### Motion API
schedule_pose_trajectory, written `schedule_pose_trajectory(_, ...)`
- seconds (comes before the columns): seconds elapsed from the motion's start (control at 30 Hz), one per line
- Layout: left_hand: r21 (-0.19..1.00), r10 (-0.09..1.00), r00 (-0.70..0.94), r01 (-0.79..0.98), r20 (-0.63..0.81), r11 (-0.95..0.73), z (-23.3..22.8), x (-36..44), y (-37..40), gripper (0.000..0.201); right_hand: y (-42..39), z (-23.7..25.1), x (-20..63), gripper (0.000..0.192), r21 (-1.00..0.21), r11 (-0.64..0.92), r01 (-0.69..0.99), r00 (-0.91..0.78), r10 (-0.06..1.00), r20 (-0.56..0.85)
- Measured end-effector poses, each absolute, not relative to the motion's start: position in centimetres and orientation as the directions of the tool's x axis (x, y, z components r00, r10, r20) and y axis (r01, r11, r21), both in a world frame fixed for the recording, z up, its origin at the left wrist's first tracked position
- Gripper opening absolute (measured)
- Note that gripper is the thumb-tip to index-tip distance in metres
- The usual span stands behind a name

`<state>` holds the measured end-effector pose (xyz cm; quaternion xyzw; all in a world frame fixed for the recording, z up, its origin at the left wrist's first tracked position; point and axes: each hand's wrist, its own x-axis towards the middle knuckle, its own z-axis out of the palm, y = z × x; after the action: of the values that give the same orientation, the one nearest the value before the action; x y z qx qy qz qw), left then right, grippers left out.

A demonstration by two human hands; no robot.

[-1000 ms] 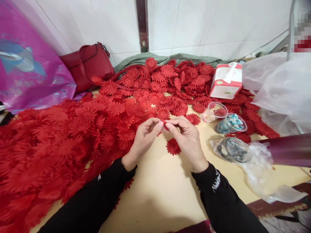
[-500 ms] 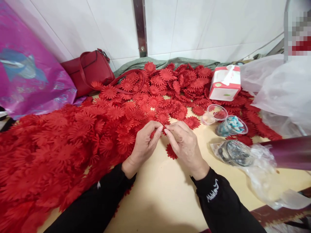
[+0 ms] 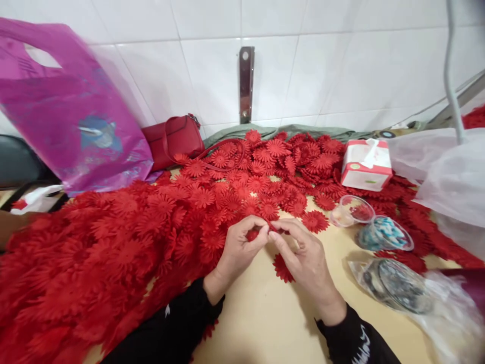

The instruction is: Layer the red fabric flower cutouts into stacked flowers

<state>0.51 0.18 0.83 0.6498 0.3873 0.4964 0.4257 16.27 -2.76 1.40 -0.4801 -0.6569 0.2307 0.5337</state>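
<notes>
head view | left hand [image 3: 238, 247] and right hand [image 3: 303, 258] meet at frame centre above the bench [image 3: 265, 323], fingers of both pinching one small red fabric flower [image 3: 273, 228] | flower looks light, soft, floppy; best gripped at its middle, not petals | another flower [image 3: 282, 268] below; red flower heap [image 3: 113, 253] fills the left

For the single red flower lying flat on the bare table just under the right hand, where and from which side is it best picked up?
Probably by the petal fringe at its near edge. The loose red flower lies flat on the yellow table, so a top pinch finds little; the right hand covers its far side, while bare table lies toward the person. Slide fingertips under from there.
</notes>
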Motion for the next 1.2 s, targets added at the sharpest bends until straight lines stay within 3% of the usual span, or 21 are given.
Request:
schedule_pose_trajectory(0.1, 0.955, 0.939, 0.219, 0.078, 0.265, -0.288, 1.1, 0.5, 0.0, 0.014, -2.9, 1.4, 16.2, 0.013, -0.895, 0.348, 0.279, 0.083, 0.920, 0.383)
schedule_pose_trajectory(0.23, 0.971, 0.959, 0.183, 0.060, 0.215, -0.229, 1.1, 0.7, 0.0, 0.013, -2.7, 1.5, 16.9, 0.021, -0.987, 0.161, -0.029, 0.264, 0.953, 0.147)
schedule_pose_trajectory(0.37, 0.986, 0.985, 0.074, -0.070, 0.158, -0.153, 0.6, 0.5, 0.5, 0.017, -1.7, 1.5, 18.3, 0.023, -0.909, 0.245, -0.338, 0.448, 0.891, 0.073)
schedule_pose_trajectory(0.47, 0.978, 0.989, -0.019, -0.146, 0.146, -0.148, 0.3, 0.2, 0.9, 0.023, -1.2, 1.6, 19.1, 0.024, -0.846, 0.311, -0.433, 0.512, 0.857, 0.053)
schedule_pose_trajectory(0.7, 0.938, 0.995, -0.053, -0.333, 0.082, -0.095, -0.3, 0.2, 0.8, 0.030, -1.1, 1.4, 18.4, 0.020, -0.852, 0.245, -0.463, 0.437, 0.899, 0.021)
schedule_pose_trajectory(0.93, 0.790, 0.991, -0.109, -0.613, -0.080, -0.003, 0.2, 0.9, 1.6, 0.039, -1.2, 1.2, 18.4, 0.025, -0.843, 0.200, -0.499, 0.401, 0.916, -0.020)
schedule_pose_trajectory(1.0, 0.804, 0.980, -0.187, -0.591, -0.063, -0.061, 0.1, 0.9, 1.8, 0.041, -1.3, 1.3, 18.3, 0.025, -0.849, 0.186, -0.495, 0.392, 0.920, -0.027)
schedule_pose_trajectory(1.1, 0.881, 0.945, -0.314, -0.417, 0.091, -0.223, 0.0, 0.8, 1.7, 0.041, -1.2, 1.2, 18.3, 0.028, -0.896, 0.184, -0.403, 0.397, 0.918, 0.009)
schedule_pose_trajectory(1.2, 0.929, 0.930, -0.303, -0.239, 0.206, -0.284, 0.0, 0.7, 1.2, 0.037, -1.1, 0.8, 18.4, 0.031, -0.939, 0.188, -0.289, 0.411, 0.910, 0.056)
